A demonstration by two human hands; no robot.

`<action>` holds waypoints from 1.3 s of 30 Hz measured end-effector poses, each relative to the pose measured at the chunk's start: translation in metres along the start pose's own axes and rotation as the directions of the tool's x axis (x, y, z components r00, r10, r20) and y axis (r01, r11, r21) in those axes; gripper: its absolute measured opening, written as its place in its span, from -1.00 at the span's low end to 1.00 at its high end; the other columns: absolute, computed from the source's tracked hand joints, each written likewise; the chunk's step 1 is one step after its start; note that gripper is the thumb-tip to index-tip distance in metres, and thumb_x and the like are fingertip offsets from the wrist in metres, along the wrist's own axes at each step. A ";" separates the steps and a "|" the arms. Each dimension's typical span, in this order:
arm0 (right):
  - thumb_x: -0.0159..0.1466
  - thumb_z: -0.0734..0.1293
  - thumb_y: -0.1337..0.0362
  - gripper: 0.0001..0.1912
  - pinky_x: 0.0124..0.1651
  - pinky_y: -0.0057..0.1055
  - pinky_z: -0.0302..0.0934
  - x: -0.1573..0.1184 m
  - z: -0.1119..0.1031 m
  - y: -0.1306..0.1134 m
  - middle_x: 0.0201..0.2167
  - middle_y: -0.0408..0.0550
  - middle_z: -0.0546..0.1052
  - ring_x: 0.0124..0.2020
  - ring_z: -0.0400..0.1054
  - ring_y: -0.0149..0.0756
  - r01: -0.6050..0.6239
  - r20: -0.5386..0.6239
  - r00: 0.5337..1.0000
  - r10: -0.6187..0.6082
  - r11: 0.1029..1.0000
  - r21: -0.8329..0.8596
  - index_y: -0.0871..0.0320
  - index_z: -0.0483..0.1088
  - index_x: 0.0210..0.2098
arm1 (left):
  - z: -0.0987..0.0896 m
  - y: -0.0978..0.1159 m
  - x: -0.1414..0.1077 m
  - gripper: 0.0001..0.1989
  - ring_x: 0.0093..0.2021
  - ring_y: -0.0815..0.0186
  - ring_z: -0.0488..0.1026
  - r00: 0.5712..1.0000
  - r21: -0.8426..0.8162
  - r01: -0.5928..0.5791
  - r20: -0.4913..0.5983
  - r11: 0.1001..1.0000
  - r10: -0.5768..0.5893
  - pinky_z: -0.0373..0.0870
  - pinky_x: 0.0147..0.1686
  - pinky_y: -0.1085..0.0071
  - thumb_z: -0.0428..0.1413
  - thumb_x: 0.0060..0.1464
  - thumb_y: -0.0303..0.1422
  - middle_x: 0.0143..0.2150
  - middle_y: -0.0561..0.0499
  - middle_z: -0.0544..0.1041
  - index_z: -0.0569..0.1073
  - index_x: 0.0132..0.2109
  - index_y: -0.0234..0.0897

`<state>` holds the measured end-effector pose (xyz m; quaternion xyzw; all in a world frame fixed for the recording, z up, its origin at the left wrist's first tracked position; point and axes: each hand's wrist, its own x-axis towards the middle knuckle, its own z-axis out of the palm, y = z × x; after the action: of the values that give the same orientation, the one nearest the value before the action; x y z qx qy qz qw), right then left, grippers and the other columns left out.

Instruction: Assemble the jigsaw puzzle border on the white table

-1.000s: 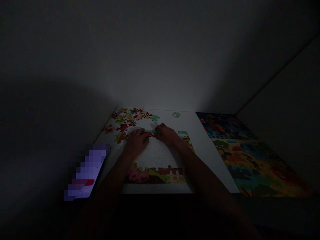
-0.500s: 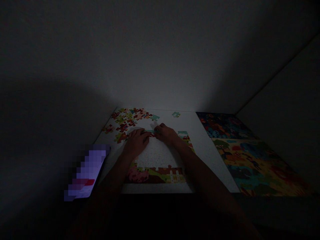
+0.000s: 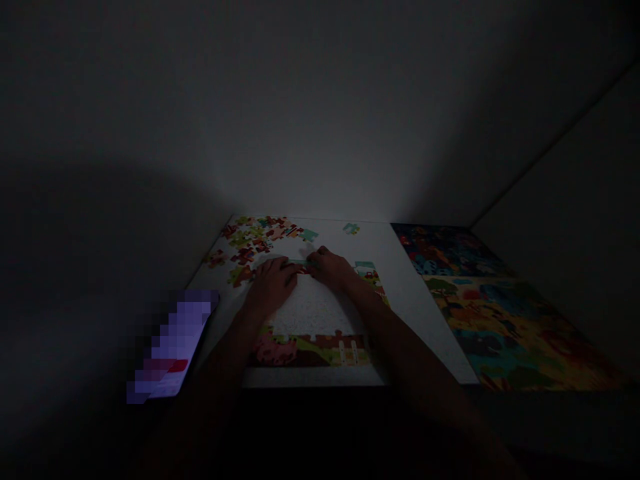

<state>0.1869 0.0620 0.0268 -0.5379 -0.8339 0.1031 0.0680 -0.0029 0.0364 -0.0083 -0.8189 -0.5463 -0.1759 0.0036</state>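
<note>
On a white board [image 3: 415,293], my left hand [image 3: 273,283] lies palm down, its fingers bent over the left end of a short strip of joined jigsaw pieces [image 3: 301,265], teal above and red below. At the strip's right end, my right hand [image 3: 327,265] is closed, fingertips pinching a puzzle piece that they mostly cover. Nearer me runs the joined bottom row [image 3: 320,350], with a pink spotted animal and a white fence. A joined right column [image 3: 369,272] with a red vehicle is partly hidden by my right forearm.
Loose jigsaw pieces [image 3: 250,237] are heaped at the board's far left. One teal piece [image 3: 351,229] lies apart near the back edge. Two colourful pictures, one dark [image 3: 450,250] and one with animals [image 3: 500,327], lie at right. A lit phone [image 3: 183,340] is at left.
Almost nothing differs. My right fingers have shifted very slightly left on the strip, and the whole view has drifted a little.
</note>
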 end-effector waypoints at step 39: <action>0.10 0.15 0.34 -0.70 -0.17 -0.37 0.30 0.027 0.018 0.088 -0.34 -0.09 0.54 -0.31 0.39 -0.31 -0.082 -0.412 0.638 0.651 0.589 0.804 0.16 0.50 -0.31 | -0.001 -0.001 0.002 -0.67 0.18 0.09 0.31 1.000 0.011 0.000 0.013 1.000 0.000 0.23 0.16 0.11 0.02 0.26 -0.32 0.15 -0.09 0.42 0.52 0.11 -0.01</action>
<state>0.2500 0.1198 -0.0125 -0.6363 -0.4934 0.2331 0.5453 -0.0034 0.0381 -0.0073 -0.8200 -0.5472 -0.1676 0.0045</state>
